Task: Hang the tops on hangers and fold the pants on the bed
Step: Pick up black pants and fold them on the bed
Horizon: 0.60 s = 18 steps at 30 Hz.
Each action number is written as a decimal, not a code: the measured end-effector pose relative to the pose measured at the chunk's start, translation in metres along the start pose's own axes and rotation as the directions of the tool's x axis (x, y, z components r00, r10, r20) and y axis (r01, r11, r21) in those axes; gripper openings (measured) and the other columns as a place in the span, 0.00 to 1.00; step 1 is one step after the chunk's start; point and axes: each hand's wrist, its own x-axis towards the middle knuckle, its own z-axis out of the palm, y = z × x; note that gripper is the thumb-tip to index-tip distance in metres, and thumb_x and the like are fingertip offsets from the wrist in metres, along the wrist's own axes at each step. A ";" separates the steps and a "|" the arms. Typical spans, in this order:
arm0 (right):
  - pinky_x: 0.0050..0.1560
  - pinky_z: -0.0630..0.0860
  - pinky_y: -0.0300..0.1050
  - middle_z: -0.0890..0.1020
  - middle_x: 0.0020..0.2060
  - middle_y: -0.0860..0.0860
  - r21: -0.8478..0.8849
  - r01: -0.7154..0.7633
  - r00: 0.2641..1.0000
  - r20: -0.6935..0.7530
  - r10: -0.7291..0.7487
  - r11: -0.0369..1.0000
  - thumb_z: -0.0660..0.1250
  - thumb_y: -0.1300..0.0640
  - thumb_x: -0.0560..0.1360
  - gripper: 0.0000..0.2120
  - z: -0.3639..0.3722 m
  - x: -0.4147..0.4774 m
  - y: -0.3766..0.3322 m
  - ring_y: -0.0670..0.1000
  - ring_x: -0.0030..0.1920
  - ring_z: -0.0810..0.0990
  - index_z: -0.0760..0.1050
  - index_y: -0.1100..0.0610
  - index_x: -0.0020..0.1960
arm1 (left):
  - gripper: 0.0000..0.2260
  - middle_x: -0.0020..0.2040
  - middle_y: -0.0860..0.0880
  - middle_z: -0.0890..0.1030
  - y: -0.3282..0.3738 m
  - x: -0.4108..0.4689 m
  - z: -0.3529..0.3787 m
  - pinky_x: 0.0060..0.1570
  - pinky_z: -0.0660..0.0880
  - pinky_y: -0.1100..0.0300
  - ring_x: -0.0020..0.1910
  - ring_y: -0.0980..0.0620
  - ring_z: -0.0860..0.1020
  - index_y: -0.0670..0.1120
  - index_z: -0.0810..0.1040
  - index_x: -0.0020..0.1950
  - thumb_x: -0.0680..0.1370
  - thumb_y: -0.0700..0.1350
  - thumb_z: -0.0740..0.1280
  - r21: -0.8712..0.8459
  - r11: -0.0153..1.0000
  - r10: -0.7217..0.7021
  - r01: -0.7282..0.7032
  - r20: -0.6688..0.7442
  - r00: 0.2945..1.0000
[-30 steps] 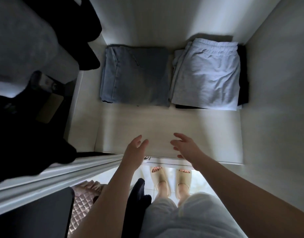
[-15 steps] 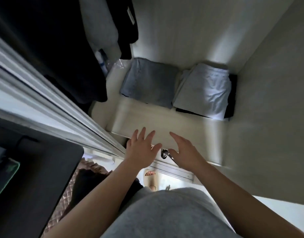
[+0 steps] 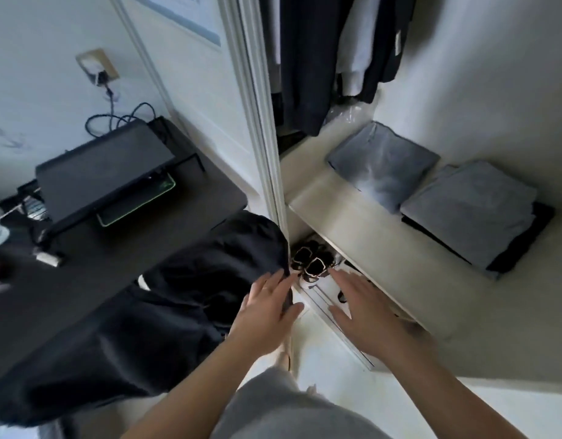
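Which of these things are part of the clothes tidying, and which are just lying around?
Job: folded blue-grey pants; folded light grey pants; hanging dark tops; left hand and right hand, both open.
Lying about: shoes; black stand; wall socket.

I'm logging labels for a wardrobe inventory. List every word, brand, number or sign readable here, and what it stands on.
No text here can be read.
Tag on the hanging dark top: too blurred to read.
Sheet on the wall: print cut off and blurred.
Shoes: no brand legible.
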 end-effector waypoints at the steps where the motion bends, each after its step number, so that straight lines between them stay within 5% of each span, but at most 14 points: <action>1: 0.76 0.57 0.52 0.60 0.79 0.46 -0.006 0.046 0.999 0.020 -0.046 0.999 0.60 0.47 0.81 0.32 0.003 0.001 -0.008 0.50 0.78 0.56 0.51 0.47 0.81 | 0.27 0.81 0.57 0.54 -0.010 -0.014 -0.002 0.77 0.54 0.50 0.79 0.54 0.47 0.60 0.54 0.80 0.82 0.62 0.56 -0.005 0.999 -0.039 0.039 -0.021 0.999; 5: 0.76 0.55 0.47 0.60 0.78 0.46 0.005 0.214 0.975 0.066 -0.214 0.977 0.61 0.49 0.81 0.31 0.014 0.006 -0.048 0.48 0.78 0.56 0.52 0.48 0.81 | 0.28 0.79 0.56 0.61 -0.050 -0.068 -0.008 0.76 0.57 0.51 0.78 0.54 0.51 0.57 0.59 0.79 0.80 0.62 0.57 -0.127 0.970 -0.222 0.206 -0.127 0.967; 9: 0.77 0.56 0.48 0.61 0.78 0.48 0.056 0.353 0.927 0.113 -0.357 0.934 0.63 0.51 0.81 0.32 0.029 0.018 -0.092 0.49 0.78 0.56 0.53 0.47 0.81 | 0.24 0.75 0.55 0.68 -0.084 -0.117 -0.006 0.73 0.62 0.51 0.75 0.50 0.60 0.55 0.65 0.77 0.81 0.57 0.62 -0.271 0.881 -0.452 0.388 -0.239 0.859; 14: 0.76 0.59 0.50 0.58 0.79 0.44 0.115 0.452 0.861 0.201 -0.467 0.884 0.62 0.50 0.81 0.32 0.050 0.022 -0.152 0.45 0.78 0.54 0.51 0.44 0.81 | 0.25 0.71 0.50 0.73 -0.130 -0.172 -0.009 0.70 0.66 0.47 0.71 0.44 0.67 0.51 0.68 0.75 0.79 0.57 0.65 -0.591 0.591 -0.780 0.548 -0.246 0.576; 18: 0.76 0.60 0.49 0.55 0.79 0.41 0.186 0.464 0.839 0.221 -0.497 0.866 0.63 0.50 0.80 0.36 0.065 0.022 -0.192 0.46 0.78 0.55 0.46 0.44 0.81 | 0.34 0.71 0.47 0.73 -0.172 -0.208 -0.016 0.71 0.67 0.44 0.71 0.43 0.69 0.48 0.65 0.76 0.75 0.61 0.68 -0.842 0.319 -0.932 0.435 -0.196 0.304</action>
